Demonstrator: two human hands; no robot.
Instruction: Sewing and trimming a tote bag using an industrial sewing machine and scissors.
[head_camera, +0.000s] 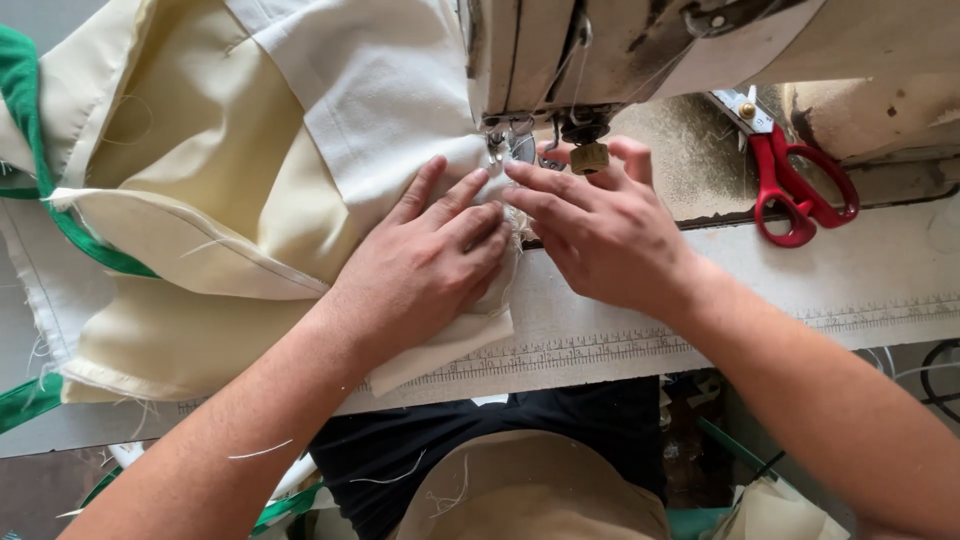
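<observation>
A large bundle of cream and off-white woven cloth (240, 190), edged in places with green binding tape (30, 120), spreads away from the hands across the pale, worn sewing table (800, 270), whose near edge carries a printed ruler strip. Above the hands rises the cream-painted head of an industrial sewing machine (620, 45), and directly ahead of the fingertips sits its metal presser foot and needle (515, 145). The left hand (425, 265) lies flat, palm down and fingers spread, pressing a folded white edge of the cloth onto the table; it clasps nothing, only holds the fabric down. The right hand (600, 225) touches the left at the fingertips, its fingers likewise extended and pressing the seam just short of the foot, with the thumb curled near a small brass-coloured knob (590, 158); it too pins rather than grasps. Well to the right of that hand lie 1 pair of red-handled scissors (795, 185), untouched. The risk, as it appears, lies in how close the 2 sets of fingertips sit to the needle: a fingertip could stray under it. Uneven pressure between the hands could also let the folded layers slip, puckering the seam, and the heavy cloth beyond the left hand may drag the work sideways.
</observation>
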